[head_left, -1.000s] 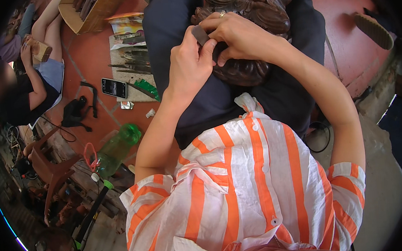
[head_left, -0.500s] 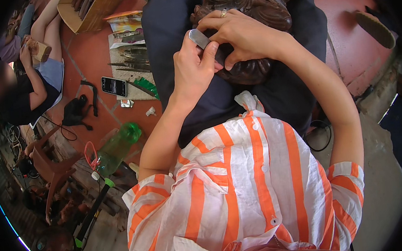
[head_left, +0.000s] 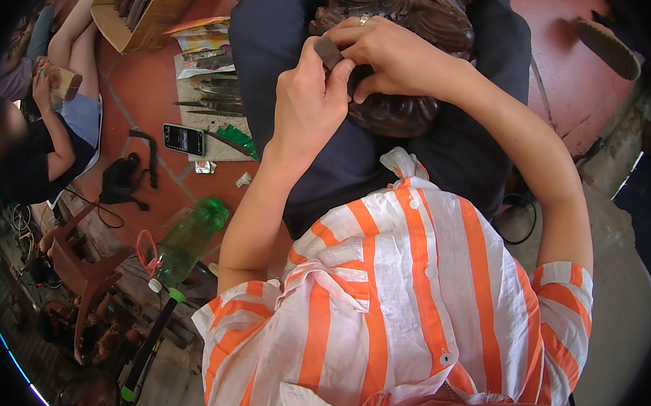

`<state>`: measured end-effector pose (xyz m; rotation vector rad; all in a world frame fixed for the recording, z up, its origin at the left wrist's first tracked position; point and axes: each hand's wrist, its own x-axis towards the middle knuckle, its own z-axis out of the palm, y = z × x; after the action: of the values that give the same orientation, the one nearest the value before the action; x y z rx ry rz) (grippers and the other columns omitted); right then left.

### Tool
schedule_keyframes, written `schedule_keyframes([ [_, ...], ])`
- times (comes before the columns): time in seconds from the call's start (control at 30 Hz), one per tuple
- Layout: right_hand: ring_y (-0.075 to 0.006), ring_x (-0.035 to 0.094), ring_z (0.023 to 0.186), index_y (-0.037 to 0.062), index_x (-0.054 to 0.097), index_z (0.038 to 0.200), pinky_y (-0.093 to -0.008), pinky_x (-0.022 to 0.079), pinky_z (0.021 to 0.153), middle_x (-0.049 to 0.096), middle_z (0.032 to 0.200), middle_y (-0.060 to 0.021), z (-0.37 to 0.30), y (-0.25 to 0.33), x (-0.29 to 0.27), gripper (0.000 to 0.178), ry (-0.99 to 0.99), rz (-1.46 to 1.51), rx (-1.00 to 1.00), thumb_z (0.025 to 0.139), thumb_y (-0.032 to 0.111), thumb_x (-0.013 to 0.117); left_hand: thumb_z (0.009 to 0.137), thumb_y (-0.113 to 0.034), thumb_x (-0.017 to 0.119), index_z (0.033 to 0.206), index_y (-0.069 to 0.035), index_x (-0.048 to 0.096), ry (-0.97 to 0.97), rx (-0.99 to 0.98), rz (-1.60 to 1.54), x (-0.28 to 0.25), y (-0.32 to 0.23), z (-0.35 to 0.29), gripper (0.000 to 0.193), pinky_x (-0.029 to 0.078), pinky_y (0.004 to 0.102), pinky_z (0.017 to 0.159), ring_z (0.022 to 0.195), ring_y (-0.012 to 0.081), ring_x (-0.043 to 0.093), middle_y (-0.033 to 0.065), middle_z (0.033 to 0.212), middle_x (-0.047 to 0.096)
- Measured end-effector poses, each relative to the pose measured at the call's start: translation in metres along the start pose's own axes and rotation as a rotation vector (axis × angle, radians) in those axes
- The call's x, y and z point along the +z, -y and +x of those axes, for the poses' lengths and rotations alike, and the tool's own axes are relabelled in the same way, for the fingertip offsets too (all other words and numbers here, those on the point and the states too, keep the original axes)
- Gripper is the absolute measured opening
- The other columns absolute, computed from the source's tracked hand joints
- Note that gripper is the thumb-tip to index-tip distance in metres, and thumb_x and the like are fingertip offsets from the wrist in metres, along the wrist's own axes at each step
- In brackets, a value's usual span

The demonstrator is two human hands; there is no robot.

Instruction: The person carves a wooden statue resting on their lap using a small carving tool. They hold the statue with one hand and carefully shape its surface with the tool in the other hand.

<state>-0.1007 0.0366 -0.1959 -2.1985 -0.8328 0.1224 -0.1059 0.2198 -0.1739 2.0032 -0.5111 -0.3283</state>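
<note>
Glossy dk brn carving, on lap, 1 tilted grey strip

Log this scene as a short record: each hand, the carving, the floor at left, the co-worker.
Left hand: pinches a dark flat strip
Right hand: curled over the carving, beside the strip; wears a ring
Carving: dark brown, glossy, between the person's legs
Floor at left: thin tools on a mat; phone at its edge; green bottle
Co-worker: far left, holding a wooden block
</note>
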Motion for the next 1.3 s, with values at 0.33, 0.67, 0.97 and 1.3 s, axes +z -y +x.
schedule_keyframes([
  [0.33,-0.0299,0.047,0.126,0.0057,0.072,0.095,-0.045,0.037,0.103,0.055,0.132,-0.0089,-0.007,0.008,-0.012,0.043,0.097,-0.054,-0.016,0.054,0.014,0.084,0.095,-0.011,0.06,0.108,0.005,0.049,-0.043,-0.162,-0.299,0.014,0.004,-0.012,0.023,0.053,0.0287,0.048,0.059,0.021,0.071,0.0125,0.071,0.068],
  [0.67,-0.0299,0.049,0.123,0.0053,0.073,0.086,-0.0449,0.04,0.098,0.06,0.124,-0.0075,0.0,0.012,-0.005,0.039,0.092,-0.031,0.083,0.05,0.015,0.084,0.096,-0.009,0.059,0.104,0.005,0.051,0.002,-0.114,-0.095,0.003,-0.003,-0.008,0.018,0.055,0.027,0.051,0.061,0.0165,0.069,0.0113,0.073,0.067],
  [0.97,-0.0317,0.053,0.118,0.0029,0.073,0.084,-0.045,0.044,0.095,0.064,0.118,-0.0103,0.003,0.012,-0.004,0.038,0.056,-0.033,0.065,0.049,0.012,0.084,0.096,-0.006,0.059,0.103,0.005,0.051,-0.001,-0.044,-0.052,0.001,0.003,-0.007,0.016,0.054,0.0265,0.05,0.06,0.0158,0.068,0.011,0.073,0.066],
  [1.3,-0.0346,0.057,0.112,0.0017,0.073,0.087,-0.044,0.046,0.094,0.066,0.109,-0.0131,0.005,0.008,0.0,0.039,0.003,0.013,0.062,0.051,0.009,0.084,0.096,-0.008,0.06,0.098,0.005,0.05,-0.003,0.071,0.007,-0.005,0.007,-0.001,0.016,0.053,0.0267,0.049,0.06,0.0164,0.069,0.0107,0.071,0.067],
])
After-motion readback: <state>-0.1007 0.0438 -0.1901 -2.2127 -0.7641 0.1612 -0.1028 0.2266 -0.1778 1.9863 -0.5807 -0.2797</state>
